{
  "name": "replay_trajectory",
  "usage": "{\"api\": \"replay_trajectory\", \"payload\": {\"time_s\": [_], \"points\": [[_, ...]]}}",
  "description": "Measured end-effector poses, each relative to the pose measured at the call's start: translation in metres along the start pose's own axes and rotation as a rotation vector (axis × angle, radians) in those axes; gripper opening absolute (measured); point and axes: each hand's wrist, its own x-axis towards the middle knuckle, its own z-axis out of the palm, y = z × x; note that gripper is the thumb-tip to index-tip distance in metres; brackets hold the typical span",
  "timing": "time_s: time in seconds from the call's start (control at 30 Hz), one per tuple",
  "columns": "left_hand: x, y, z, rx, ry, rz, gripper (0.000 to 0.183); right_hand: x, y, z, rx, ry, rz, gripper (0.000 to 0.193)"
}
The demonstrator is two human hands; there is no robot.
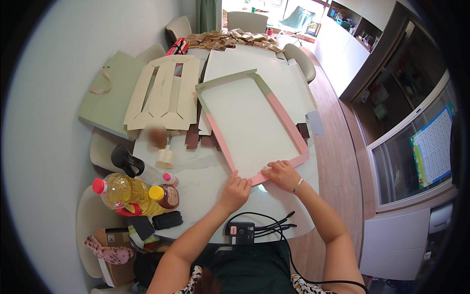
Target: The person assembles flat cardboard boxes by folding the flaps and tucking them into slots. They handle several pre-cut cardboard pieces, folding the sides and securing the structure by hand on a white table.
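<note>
A shallow cardboard box lid (pixel 289 125) lies tilted across the table, its inside white, its rim pink on the near part and green on the far part. At its near left corner my left hand (pixel 236 192) is closed, thumb and fingers pinching the pink rim. My right hand (pixel 281 176) bends over the near pink rim a little farther right, its fingers closed on the edge. A band circles my right wrist. Under the lid's left side show brown card flaps (pixel 192 137), partly covered.
Flattened cream cardboard (pixel 171 93) and a green box (pixel 115 93) lie on the left. Nearer stand an oil bottle (pixel 122 191), a yellow-capped jar (pixel 169 197) and a clear black-topped bottle (pixel 147 171). A black cable box (pixel 240 232) sits before me; brown packets (pixel 220 40) pile up far away.
</note>
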Motion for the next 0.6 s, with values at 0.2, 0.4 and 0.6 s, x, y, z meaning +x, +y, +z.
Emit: {"api": "replay_trajectory", "payload": {"time_s": [0.2, 0.4, 0.6], "points": [[0.003, 0.0, -0.015, 0.02, -0.019, 0.012, 0.02, 0.001, -0.014, 0.002, 0.031, -0.035, 0.032, 0.022], [0.008, 0.004, -0.012, 0.251, -0.024, -0.045, 0.018, 0.014, -0.025, -0.003, -0.043, -0.118, 0.082, 0.028], [0.023, -0.011, -0.012, 0.256, -0.083, -0.074, 0.006, 0.028, -0.037, 0.002, -0.057, -0.121, 0.165, 0.022]]}}
